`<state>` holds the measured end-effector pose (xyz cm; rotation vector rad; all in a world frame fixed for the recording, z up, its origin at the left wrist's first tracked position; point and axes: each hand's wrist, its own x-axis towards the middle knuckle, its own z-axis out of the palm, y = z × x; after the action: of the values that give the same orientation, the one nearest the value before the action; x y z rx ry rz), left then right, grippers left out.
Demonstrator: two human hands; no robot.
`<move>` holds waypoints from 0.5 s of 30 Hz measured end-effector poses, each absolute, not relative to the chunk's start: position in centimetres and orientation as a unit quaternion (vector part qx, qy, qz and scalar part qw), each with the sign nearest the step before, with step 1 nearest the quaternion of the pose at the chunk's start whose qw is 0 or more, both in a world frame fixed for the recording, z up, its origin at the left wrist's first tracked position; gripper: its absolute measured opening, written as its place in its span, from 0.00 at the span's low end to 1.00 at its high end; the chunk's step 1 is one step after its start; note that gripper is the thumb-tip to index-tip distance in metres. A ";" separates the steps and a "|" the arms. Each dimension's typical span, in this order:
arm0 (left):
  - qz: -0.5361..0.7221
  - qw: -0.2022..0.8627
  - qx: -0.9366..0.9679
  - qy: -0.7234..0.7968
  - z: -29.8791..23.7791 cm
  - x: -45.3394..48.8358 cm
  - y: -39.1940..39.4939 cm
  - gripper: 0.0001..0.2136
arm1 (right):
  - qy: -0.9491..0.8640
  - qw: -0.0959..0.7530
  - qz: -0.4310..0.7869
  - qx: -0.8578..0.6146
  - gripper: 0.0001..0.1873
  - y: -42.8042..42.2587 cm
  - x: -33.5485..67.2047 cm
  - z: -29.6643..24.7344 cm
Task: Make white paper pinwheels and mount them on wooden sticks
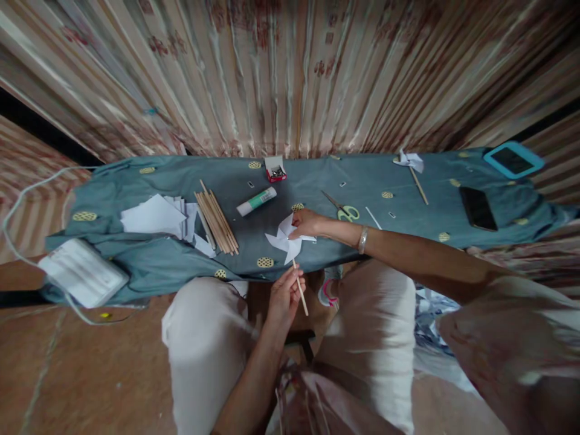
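paper pinwheel [284, 241]: white, folded; lies at the near edge of the table [362, 181], over its teal cloth, straight ahead of the person.
head view, wooden stick [299, 289]: top end meets the pinwheel's lower side; long axis runs down and slightly right, off the table edge toward the lap.
left hand [285, 296]: below the table edge, fingers closed around the stick's middle.
right hand [307, 225]: reaches in from the right, fingertips pinching the pinwheel near its centre; the nearer hand to the paper.
small red box [275, 169]: at the far edge, flap open; holds dark metal bits, too small to tell.
bundle of sticks [216, 220]: left of the pinwheel, loose, no container.
paper sheets [154, 216]: stacked further left.
glue stick [256, 201]: lying flat between box and bundle.
scissors [342, 208]: just beyond the right wrist.
second pinwheel [410, 161]: on its stick, far right.
phone [478, 208]: right end, face up.
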<state>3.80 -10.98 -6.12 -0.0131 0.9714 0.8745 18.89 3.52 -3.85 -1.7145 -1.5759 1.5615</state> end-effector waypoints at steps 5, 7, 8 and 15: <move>0.405 0.805 -0.006 0.434 -6.0 3.7 -10.9 0.11 | -0.557 0.159 0.543 -0.608 0.14 3.9 18.8 -3.6; 0.404 0.805 -0.008 0.434 -5.9 3.7 -10.9 0.12 | -0.556 0.158 0.543 -0.609 0.14 3.9 18.8 -3.5; 0.403 0.805 -0.008 0.435 -5.9 3.7 -10.9 0.12 | -0.556 0.158 0.543 -0.609 0.14 3.9 18.8 -3.5; 0.398 0.805 0.005 0.439 -6.0 3.6 -10.9 0.13 | -0.548 0.148 0.557 -0.606 0.11 3.9 18.9 -3.4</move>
<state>3.64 -10.86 -6.01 0.0109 0.9394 0.8525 18.94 3.87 -3.43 -1.7443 -1.5775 1.6011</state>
